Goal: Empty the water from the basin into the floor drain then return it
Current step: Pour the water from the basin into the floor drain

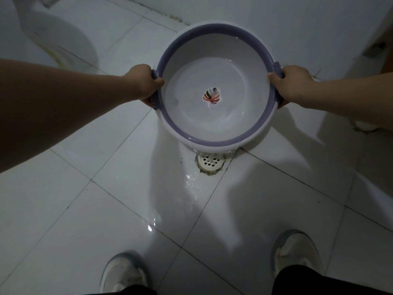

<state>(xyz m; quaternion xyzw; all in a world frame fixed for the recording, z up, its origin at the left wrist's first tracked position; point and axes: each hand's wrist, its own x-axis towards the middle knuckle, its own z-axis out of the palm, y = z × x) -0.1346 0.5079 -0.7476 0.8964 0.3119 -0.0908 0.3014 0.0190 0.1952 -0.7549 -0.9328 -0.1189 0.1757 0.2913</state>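
- Head view: the basin (217,141) hangs between the two grips, its near rim low over the floor drain (209,162), probably so the last shallow water (231,118) runs straight in.
- Left grip (146,84) and right grip (291,85) each clamp a side handle, likely to keep the tilt even.
- Below the grips, the floor tiles (127,209) shine wet.
- Beyond the left grip stands a toilet (53,39).

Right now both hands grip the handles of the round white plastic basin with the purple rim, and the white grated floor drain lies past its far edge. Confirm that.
Wrong on the drain: the head view shows the white grated floor drain at the near edge of the basin, toward the shoes. The left hand and right hand do grip its handles.
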